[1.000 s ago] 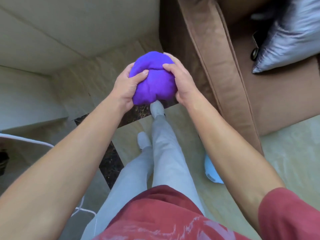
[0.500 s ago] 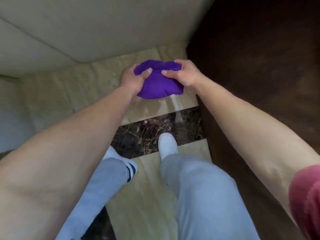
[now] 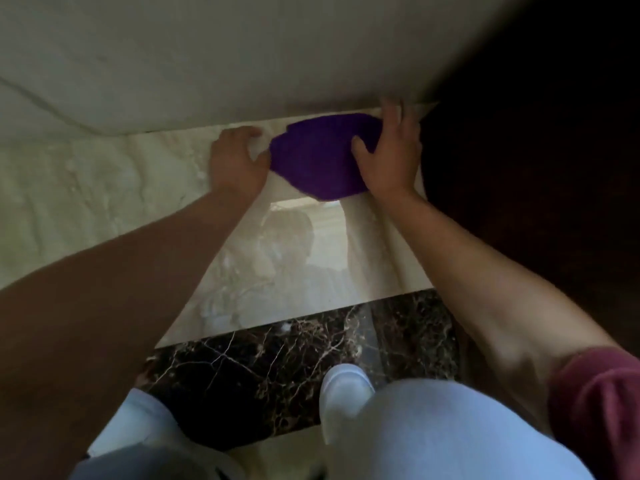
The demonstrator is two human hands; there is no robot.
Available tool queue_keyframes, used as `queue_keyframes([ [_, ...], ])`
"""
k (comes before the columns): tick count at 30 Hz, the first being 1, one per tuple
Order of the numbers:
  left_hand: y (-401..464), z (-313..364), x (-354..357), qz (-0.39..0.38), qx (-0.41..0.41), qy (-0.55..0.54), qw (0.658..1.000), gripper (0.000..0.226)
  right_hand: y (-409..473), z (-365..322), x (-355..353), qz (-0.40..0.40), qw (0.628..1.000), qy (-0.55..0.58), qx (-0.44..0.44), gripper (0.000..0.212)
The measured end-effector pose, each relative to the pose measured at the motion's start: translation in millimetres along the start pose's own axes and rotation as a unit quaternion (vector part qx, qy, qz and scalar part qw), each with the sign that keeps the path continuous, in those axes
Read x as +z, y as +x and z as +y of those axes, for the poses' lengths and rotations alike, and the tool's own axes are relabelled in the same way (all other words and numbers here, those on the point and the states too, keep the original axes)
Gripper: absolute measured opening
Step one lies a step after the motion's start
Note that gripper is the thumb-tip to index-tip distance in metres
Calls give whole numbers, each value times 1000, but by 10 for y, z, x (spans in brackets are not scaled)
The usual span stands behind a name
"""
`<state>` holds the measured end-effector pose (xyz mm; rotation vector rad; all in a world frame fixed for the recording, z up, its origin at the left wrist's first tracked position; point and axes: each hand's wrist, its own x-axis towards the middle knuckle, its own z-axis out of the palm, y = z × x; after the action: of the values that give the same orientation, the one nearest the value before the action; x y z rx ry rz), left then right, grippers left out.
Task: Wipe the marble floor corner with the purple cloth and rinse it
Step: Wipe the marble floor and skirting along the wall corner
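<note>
Purple cloth (image 3: 320, 157) lay bunched on the pale marble floor (image 3: 104, 188), right in the corner where the cream wall (image 3: 242, 57) met a dark brown surface (image 3: 540, 168) on the right. I logged it as soft, nubby fabric, rounded into a lopsided dome, deep violet, far edge touching the wall base. Blur hid the weave detail.

Left hand (image 3: 235, 161) sat at the cloth's left edge, fingers curled down on the tile, thumb against the fabric; I could not tell if it truly pinched anything. Right hand (image 3: 391, 157) lay spread over the cloth's right side, palm down, thumb on the fabric, fingertips up at the wall base in the corner.

Floor was glossy, polished, cream with cloudy veining; a bright reflection patch (image 3: 304, 237) showed just below the cloth between the forearms. Nearer me ran a dark brown marble band (image 3: 277, 368) with thin pale veins, straight-edged.

I noted light grey trouser legs (image 3: 433, 431) at the bottom, a white shoe (image 3: 343, 393) standing on the dark band, and a maroon sleeve (image 3: 595, 403) on the right arm. Both forearms crossed the floor and covered parts of the pale tile. The right side was too dark to read.
</note>
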<state>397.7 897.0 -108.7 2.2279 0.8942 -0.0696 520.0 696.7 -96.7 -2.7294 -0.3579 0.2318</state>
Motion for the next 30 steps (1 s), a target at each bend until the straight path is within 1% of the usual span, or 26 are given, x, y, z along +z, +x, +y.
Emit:
queue_keyframes([
  [1, -64, -153, -60, 12, 2, 45, 999, 44, -77, -60, 7, 32, 999, -17, -25, 68],
  [2, -152, -324, -123, 21, 7, 91, 996, 47, -179, -134, 42, 29, 998, -32, -56, 67],
  [3, -261, -503, -185, 25, 15, 136, 990, 50, -291, -197, 111, -5, 995, -48, -83, 67],
  [4, -381, -689, -251, 22, 19, 178, 984, 53, -415, -255, 201, -56, 991, -64, -101, 66],
  [5, -489, -885, -317, 13, 15, 211, 977, 55, -514, -277, 293, -106, 985, -84, -107, 65],
  [6, -580, -1096, -384, 6, 3, 232, 973, 57, -553, -255, 371, -135, 978, -111, -113, 63],
  [7, -648, -1295, -451, 1, -10, 249, 969, 59, -520, -186, 418, -143, 973, -137, -120, 62],
  [8, -703, -1482, -519, -4, -24, 260, 965, 60, -431, -79, 425, -132, 971, -160, -122, 61],
  [11, -783, -1779, -702, -29, -68, 266, 961, 63, -101, 363, 252, -83, 973, -202, -78, 62],
  [13, -796, -1781, -758, -50, -75, 265, 960, 68, 33, 533, 160, -78, 971, -219, -50, 63],
  [14, -871, -1787, -849, -53, -88, 262, 960, 71, 38, 437, 201, -89, 973, -210, -38, 64],
  [17, -1073, -1789, -986, -55, -121, 260, 956, 81, 33, -67, 439, -93, 984, -144, 55, 67],
  [18, -1131, -1800, -1027, -59, -144, 249, 956, 83, 12, -264, 519, -100, 983, -139, 72, 67],
  [20, -1205, -1813, -1097, -73, -189, 215, 955, 84, -103, -594, 652, -114, 980, -146, 68, 68],
  [21, -1255, -1845, -1137, -76, -207, 195, 956, 83, -179, -776, 736, -116, 980, -150, 53, 68],
  [23, -1329, -1927, -1174, -81, -217, 174, 957, 82, -391, -1138, 924, -110, 983, -146, 26, 66],
  [25, -1453, -2048, -1217, -76, -217, 180, 956, 81, -686, -1547, 1154, -118, 982, -141, -35, 65],
  [27, -1600, -2214, -1255, -57, -221, 188, 955, 82, -961, -1993, 1397, -149, 969, -143, -137, 64],
  [30, -1811, -2495, -1307, -43, -249, 178, 951, 88, -1089, -2567, 1687, -209, 918, -145, -304, 63],
])
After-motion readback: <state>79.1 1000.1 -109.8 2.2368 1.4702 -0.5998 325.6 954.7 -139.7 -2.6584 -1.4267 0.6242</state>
